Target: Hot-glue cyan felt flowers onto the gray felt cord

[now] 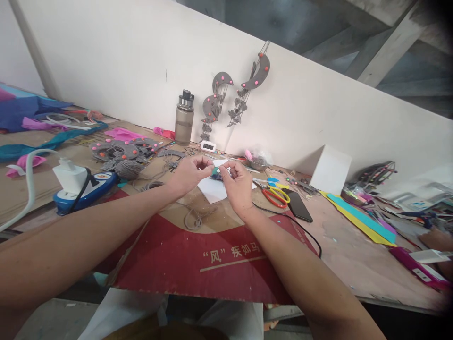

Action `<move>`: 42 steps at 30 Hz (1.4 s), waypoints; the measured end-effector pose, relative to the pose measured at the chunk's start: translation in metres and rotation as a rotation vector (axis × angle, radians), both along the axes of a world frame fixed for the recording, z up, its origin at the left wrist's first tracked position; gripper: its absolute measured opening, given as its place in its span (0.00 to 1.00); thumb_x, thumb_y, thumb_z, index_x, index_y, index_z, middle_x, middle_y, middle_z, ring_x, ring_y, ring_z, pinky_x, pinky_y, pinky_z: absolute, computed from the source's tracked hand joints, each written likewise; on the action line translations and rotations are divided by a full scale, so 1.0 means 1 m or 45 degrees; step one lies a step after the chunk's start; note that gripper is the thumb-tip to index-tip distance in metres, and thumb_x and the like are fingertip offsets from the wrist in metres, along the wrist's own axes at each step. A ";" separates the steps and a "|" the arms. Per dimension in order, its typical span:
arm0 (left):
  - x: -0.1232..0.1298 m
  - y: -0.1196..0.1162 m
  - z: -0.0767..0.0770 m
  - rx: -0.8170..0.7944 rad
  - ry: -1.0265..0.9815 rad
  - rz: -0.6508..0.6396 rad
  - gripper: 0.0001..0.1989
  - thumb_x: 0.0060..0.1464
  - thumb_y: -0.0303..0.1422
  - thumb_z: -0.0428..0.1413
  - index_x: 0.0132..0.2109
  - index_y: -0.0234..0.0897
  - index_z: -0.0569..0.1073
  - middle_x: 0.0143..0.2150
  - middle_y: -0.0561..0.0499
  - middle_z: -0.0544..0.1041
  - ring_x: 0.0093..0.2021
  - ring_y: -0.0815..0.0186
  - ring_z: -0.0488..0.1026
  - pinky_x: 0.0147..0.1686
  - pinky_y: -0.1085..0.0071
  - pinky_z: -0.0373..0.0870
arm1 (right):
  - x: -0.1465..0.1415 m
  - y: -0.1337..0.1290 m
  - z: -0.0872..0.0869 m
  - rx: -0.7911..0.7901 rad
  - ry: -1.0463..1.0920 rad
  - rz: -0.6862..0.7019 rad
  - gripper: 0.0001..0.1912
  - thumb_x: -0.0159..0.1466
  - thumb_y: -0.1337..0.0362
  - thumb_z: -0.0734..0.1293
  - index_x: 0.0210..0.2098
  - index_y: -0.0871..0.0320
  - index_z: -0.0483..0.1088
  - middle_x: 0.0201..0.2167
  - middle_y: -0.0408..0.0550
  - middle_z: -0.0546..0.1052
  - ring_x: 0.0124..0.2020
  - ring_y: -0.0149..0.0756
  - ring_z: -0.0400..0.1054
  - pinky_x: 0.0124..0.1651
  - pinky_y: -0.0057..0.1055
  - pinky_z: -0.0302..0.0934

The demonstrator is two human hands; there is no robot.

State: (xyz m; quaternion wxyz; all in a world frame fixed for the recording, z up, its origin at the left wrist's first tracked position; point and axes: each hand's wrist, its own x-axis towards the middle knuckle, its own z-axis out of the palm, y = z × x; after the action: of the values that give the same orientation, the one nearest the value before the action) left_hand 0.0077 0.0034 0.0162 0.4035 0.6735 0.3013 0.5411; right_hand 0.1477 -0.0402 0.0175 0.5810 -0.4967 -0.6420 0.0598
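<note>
My left hand [192, 173] and my right hand [236, 184] meet above a white sheet of paper [211, 191] on the cardboard. Their fingertips are pinched close together. Between them shows a small green piece [215, 171], too small to tell its kind; both hands seem to grip it. Just under the fingers lies something dark and bluish, mostly hidden by my right hand. Grey yarn [194, 218] trails over the cardboard below my left hand. Scissors with yellow and orange handles [276, 196] lie to the right of my right hand.
A black phone [298, 206] and its cable lie right of the scissors. Behind stand a bottle [184, 118] and a small digital clock [208, 146]. Grey felt moon hangings [260, 73] hang on the white board. At left is a blue power strip [85, 191]; at far right, another person's hand [437, 240].
</note>
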 end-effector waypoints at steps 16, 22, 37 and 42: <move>-0.003 0.003 -0.001 0.063 0.071 -0.055 0.07 0.45 0.34 0.56 0.30 0.33 0.70 0.27 0.53 0.71 0.25 0.73 0.63 0.27 0.76 0.61 | 0.003 0.003 0.000 -0.058 -0.004 0.001 0.10 0.57 0.58 0.64 0.30 0.58 0.71 0.20 0.37 0.62 0.23 0.26 0.52 0.27 0.24 0.49; -0.005 0.007 -0.003 0.121 0.123 -0.052 0.07 0.46 0.34 0.55 0.31 0.33 0.70 0.27 0.53 0.71 0.26 0.73 0.63 0.26 0.76 0.60 | 0.005 0.004 0.003 -0.189 0.073 0.103 0.13 0.57 0.57 0.64 0.32 0.59 0.74 0.19 0.38 0.65 0.21 0.25 0.54 0.26 0.24 0.50; -0.012 0.006 0.006 0.381 0.466 0.131 0.05 0.45 0.31 0.54 0.31 0.33 0.72 0.24 0.55 0.68 0.24 0.73 0.59 0.24 0.75 0.55 | 0.006 0.005 0.006 -0.239 0.021 0.067 0.12 0.55 0.58 0.65 0.31 0.59 0.75 0.18 0.39 0.69 0.19 0.25 0.54 0.24 0.24 0.50; -0.013 0.004 0.010 0.429 0.516 0.145 0.04 0.44 0.29 0.53 0.30 0.34 0.71 0.25 0.54 0.69 0.25 0.73 0.62 0.26 0.75 0.56 | 0.006 0.003 0.008 -0.236 -0.017 0.065 0.11 0.54 0.59 0.65 0.30 0.59 0.75 0.19 0.39 0.69 0.19 0.25 0.53 0.24 0.24 0.48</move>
State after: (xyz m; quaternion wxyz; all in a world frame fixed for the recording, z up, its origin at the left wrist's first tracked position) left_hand -0.0052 0.0069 0.0260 0.1862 0.8077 0.3190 0.4594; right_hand 0.1534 -0.0374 0.0251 0.5265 -0.5322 -0.6500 0.1303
